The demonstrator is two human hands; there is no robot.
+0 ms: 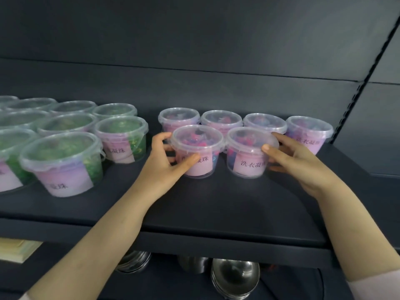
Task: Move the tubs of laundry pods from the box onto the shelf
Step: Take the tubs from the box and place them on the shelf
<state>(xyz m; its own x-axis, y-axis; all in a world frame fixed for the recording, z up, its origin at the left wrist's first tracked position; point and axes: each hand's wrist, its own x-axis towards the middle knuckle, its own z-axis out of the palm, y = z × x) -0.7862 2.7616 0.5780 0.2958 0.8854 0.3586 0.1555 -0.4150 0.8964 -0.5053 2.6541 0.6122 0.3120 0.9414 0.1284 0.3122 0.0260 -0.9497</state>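
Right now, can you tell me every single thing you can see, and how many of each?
pink tubs: six, clear with pink and blue pods inside, on the right part of the shelf, four in the back row and two in front
green tubs: at least eight, clear with green pods inside, on the left part of the shelf, some cut off by the picture edge
shelf: one, dark grey, across the middle
metal bowls: stacked so the count is unclear, silver, below the shelf
pale yellow thing: one, blurred, lower left under the shelf
left hand: one, grips the front-left pink tub
right hand: one, grips the front-right pink tub
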